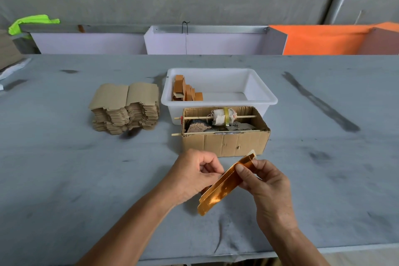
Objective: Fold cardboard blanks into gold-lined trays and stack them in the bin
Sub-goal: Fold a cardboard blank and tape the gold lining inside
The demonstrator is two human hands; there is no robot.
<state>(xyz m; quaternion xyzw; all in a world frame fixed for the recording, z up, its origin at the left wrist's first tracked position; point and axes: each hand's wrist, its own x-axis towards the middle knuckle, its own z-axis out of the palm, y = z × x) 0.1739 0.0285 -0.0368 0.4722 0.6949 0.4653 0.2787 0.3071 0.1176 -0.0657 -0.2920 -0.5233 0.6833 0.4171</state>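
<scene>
Both grips pinch one gold-lined blank [224, 185]: your left hand [192, 177] at 9 o'clock, right hand [263, 181] at 3; one bin [218, 101] at 12.

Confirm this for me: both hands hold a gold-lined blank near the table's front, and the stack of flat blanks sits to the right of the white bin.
Not quite. In the head view the stack of flat blanks sits to the left of the white bin, not the right. The rest stands: the left hand and right hand hold a gold-lined blank near the table's front.

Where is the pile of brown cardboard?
The cardboard pile sits on the table, left of the white bin, beyond the left hand.
</scene>
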